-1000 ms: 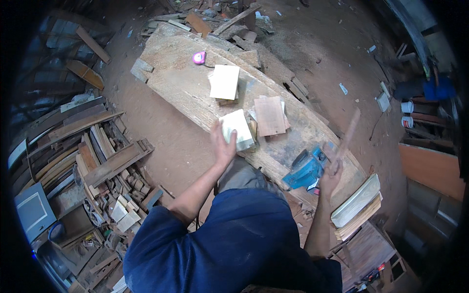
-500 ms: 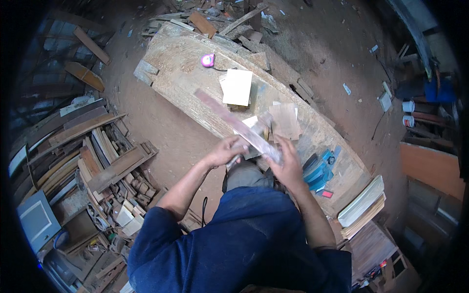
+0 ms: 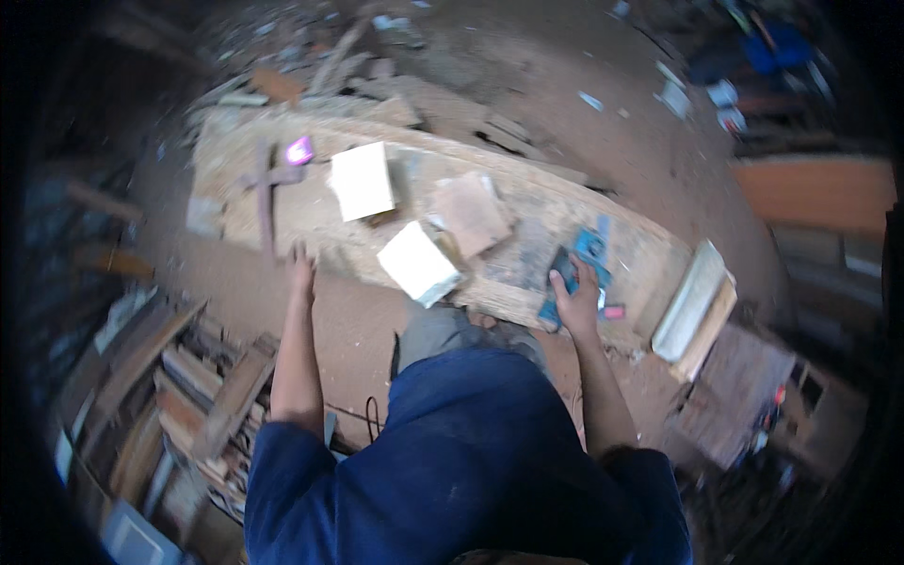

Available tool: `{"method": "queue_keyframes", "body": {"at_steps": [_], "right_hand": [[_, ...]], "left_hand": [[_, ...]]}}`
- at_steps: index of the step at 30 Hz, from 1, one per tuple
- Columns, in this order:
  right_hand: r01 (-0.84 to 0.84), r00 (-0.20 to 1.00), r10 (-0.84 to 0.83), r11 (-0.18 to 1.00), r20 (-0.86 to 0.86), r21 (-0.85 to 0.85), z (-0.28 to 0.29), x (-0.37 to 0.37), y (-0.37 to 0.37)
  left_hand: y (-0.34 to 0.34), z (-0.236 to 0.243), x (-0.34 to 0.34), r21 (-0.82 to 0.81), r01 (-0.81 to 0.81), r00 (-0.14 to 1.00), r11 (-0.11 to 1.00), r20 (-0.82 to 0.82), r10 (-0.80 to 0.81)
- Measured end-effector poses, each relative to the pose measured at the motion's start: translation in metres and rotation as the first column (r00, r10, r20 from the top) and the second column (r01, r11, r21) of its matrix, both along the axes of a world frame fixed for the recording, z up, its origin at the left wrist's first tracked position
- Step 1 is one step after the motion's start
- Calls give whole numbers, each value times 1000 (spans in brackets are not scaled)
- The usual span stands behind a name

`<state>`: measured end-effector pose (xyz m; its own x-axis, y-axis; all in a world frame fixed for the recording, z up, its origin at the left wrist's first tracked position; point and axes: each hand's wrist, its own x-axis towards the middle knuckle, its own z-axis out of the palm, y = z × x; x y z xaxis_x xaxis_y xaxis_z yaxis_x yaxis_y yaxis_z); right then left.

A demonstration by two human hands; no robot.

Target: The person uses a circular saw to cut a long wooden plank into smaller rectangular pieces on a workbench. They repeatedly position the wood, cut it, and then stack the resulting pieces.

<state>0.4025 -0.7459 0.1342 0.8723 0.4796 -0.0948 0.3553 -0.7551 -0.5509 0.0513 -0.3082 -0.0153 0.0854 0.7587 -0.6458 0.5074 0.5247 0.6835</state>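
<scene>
At the bench's left end, a dark reddish-brown wooden strip (image 3: 265,202) lies across a shorter dark piece (image 3: 290,176). Just beside the strip's near end is my left hand (image 3: 300,268), blurred, its fingers stretched out and holding nothing visible. My right hand (image 3: 577,290) is closed on a dark flat block (image 3: 562,267), thumb on one side and fingers on the other. Directly behind that block lies a teal tool (image 3: 592,247), partly covered by the hand. A small red-pink piece (image 3: 614,312) sits to the right of my wrist.
On the worn wooden bench (image 3: 311,231) are a pink tape measure (image 3: 298,151), two pale square blocks (image 3: 363,181) and brownish sheets (image 3: 473,213). Pale boards (image 3: 695,301) stand at its right end. Scrap timber (image 3: 226,391) is piled at lower left.
The wooden strip has left my hands and lies on the bench's left end. My hands have moved apart, the right one onto the dark block. The view has shifted, with motion blur.
</scene>
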Motion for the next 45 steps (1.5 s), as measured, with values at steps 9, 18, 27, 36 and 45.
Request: {"method": "queue_keyframes", "body": {"at_steps": [9, 18, 27, 36, 45], "right_hand": [[573, 771, -454, 800, -447, 176, -76, 25, -96], [661, 637, -503, 746, -584, 78, -84, 1, -108], [703, 525, -403, 702, -750, 115, 56, -87, -286], [963, 10, -682, -190, -731, 191, 8, -235, -455], [461, -435, -412, -866, -801, 195, 101, -517, -510]], "left_hand": [[-185, -63, -97, -715, 316, 793, 624, -162, -588], [-174, 3, 7, -586, 697, 581, 413, 124, -805], [-276, 65, 184, 19, 998, 61, 66, 179, -982], [-490, 24, 355, 423, 875, -148, -236, -230, -962], [-611, -29, 349, 458, 691, -209, -559, -614, -761]]}}
